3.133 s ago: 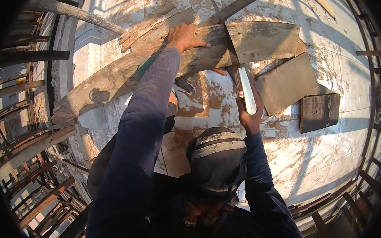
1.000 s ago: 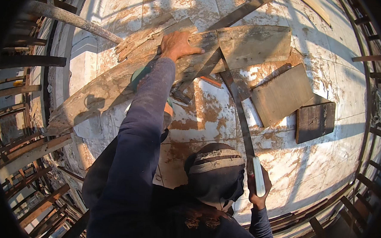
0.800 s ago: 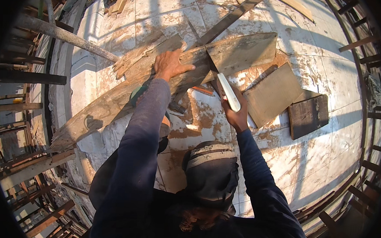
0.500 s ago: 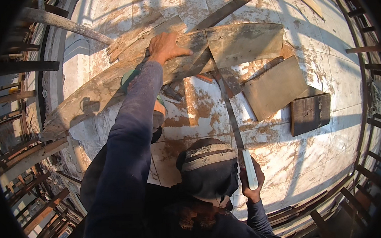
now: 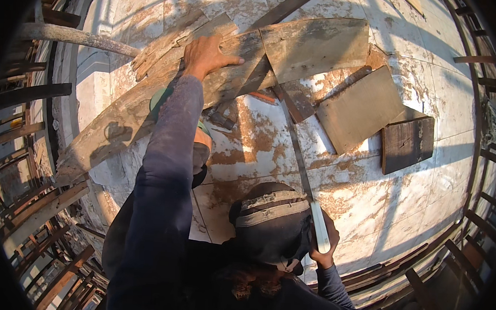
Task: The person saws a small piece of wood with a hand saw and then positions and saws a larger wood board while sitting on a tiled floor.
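A long weathered board (image 5: 315,52) lies slantwise before me, with a narrow cut line running across it. Pressed on its upper side is my left hand (image 5: 204,56), fingers laid over the wood and thumb stretched to the right. My right hand (image 5: 326,243), low and to the right, is wrapped round the white handle of a handsaw (image 5: 296,146). The saw's long blade slants up to the board at the cut, where its far end is hidden by the wood. A green-and-orange thing (image 5: 203,138), perhaps footwear, shows partly behind my left forearm.
Loose board pieces (image 5: 359,110) and a dark wooden block (image 5: 408,145) lie to the right. A dark hammer-like tool (image 5: 223,119) sits under the long board. Broken planks (image 5: 170,41) and a pole (image 5: 80,37) are at the left. A dark head covering (image 5: 270,212) fills the lower middle.
My right hand has drawn the saw back slightly toward me. My left hand stays on the board. The whole view has shifted a little.
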`<state>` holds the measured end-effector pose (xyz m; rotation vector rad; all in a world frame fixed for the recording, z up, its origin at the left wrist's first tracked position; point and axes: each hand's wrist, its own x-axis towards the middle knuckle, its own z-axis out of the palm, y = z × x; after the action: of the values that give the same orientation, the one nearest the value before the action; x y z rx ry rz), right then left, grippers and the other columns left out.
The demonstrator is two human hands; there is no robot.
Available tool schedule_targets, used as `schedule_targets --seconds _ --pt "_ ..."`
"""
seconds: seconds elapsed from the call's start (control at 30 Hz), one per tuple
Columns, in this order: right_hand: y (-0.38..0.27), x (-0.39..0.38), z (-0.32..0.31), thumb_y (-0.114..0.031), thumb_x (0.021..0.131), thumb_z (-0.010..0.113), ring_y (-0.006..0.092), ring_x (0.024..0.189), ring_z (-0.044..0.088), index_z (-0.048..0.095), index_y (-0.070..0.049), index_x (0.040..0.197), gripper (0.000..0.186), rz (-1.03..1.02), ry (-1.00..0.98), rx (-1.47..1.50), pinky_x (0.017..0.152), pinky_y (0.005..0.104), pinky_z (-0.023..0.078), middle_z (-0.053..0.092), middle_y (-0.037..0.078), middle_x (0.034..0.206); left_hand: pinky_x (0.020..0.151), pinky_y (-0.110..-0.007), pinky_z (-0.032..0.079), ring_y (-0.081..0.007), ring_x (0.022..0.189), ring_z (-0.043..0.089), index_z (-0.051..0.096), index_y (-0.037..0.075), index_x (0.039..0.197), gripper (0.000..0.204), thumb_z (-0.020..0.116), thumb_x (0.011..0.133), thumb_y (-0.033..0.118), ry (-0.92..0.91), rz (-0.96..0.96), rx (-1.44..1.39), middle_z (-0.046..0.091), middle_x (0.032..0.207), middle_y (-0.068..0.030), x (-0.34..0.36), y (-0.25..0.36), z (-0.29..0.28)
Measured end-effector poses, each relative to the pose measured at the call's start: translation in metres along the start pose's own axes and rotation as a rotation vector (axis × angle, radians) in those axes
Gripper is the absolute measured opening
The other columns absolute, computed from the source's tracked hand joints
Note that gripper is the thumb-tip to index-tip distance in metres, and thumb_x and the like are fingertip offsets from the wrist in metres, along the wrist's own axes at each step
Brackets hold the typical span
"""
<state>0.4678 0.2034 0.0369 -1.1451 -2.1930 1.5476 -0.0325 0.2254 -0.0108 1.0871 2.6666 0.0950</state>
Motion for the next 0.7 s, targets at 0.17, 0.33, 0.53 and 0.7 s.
schedule_targets --seconds 0.17,0.33,0.53,0.7 --pt "0.0 0.136 0.045 -0.002 0.079 0.06 0.025 0.101 0.069 0.054 -0.004 0.133 0.054 -0.26 0.064 0.128 0.087 0.0324 0.051 0.067 0.019 0.115 0.08 -0.042 0.053 -0.0318 0.09 0.07 0.067 0.004 0.115 0.083 0.082 0.059 0.064 0.075 0.033 -0.049 0.072 0.089 -0.0167 0.012 0.013 -0.002" --pt "-0.014 0.185 0.07 -0.004 0.082 0.066 0.0166 0.09 0.061 0.056 -0.002 0.126 0.045 -0.304 0.018 0.205 0.082 0.0293 0.048 0.066 0.014 0.102 0.077 -0.043 0.055 -0.0318 0.086 0.07 0.067 0.004 0.116 0.084 0.078 0.061 0.068 0.018 0.06 -0.055 0.071 0.091 -0.0182 0.009 -0.022 0.023" --pt "0.008 -0.002 -0.024 -0.007 0.082 0.061 0.0265 0.117 0.062 0.052 0.002 0.134 0.053 0.022 0.003 0.007 0.1 0.0359 0.045 0.065 0.02 0.123 0.076 -0.044 0.055 -0.0324 0.084 0.07 0.066 0.004 0.116 0.088 0.079 0.058 0.069 0.038 0.011 -0.007 0.072 0.091 -0.0169 0.016 0.004 0.009" --pt "-0.007 0.163 0.037 -0.005 0.081 0.063 0.0173 0.091 0.065 0.057 -0.002 0.127 0.047 -0.188 0.045 0.231 0.083 0.0307 0.049 0.068 0.013 0.099 0.077 -0.042 0.055 -0.0325 0.087 0.07 0.065 0.005 0.119 0.091 0.079 0.056 0.07 0.15 0.056 -0.013 0.072 0.092 -0.0154 0.011 0.009 0.007"
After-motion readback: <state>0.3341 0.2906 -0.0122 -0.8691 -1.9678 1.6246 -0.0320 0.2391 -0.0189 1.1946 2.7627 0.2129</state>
